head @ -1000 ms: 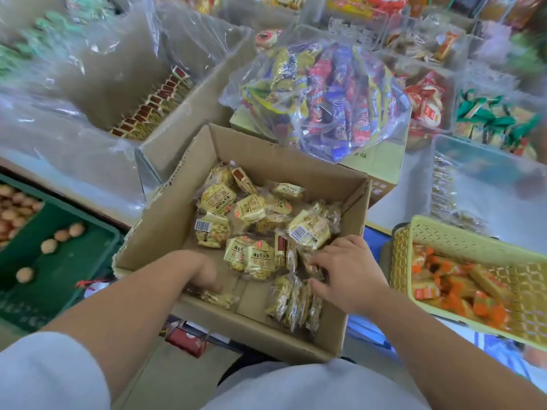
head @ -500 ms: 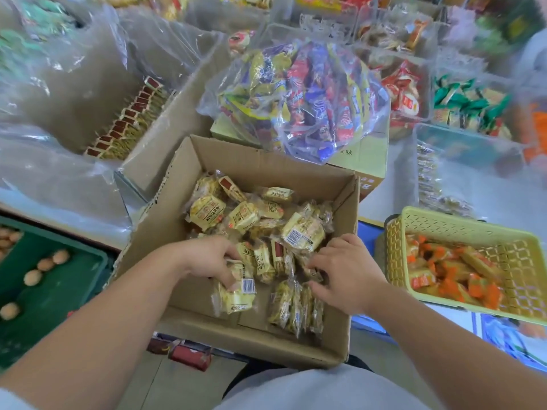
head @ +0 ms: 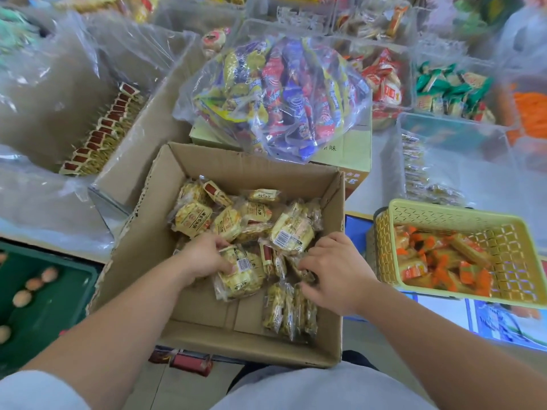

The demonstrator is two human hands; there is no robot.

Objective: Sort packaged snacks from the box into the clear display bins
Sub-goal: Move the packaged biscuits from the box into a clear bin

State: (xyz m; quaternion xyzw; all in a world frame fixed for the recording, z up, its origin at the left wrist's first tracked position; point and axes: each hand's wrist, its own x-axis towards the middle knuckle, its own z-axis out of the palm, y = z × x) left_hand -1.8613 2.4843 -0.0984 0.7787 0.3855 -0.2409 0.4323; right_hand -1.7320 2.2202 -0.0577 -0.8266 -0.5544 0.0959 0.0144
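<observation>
An open cardboard box [head: 148, 232] sits in front of me, holding several yellow snack packets [head: 194, 218] in clear wrap. My left hand [head: 204, 257] is inside the box and grips a bunch of yellow packets [head: 239, 275] near the middle. My right hand [head: 334, 270] is also in the box, fingers curled down on a row of upright packets [head: 288, 309] by the right wall. Clear display bins [head: 444, 149] stand at the right and back, one holding a few stacked packets.
A yellow basket [head: 444, 211] with orange packets stands right of the box. A clear bag of blue, red and yellow snacks [head: 275, 93] lies on a carton behind it. A plastic-lined box with red-topped packets [head: 100, 131] is at left, a green crate [head: 50, 303] at lower left.
My left hand moved from the box's near left corner to the middle, carrying yellow packets toward my right hand. The right hand stayed over the upright packets.
</observation>
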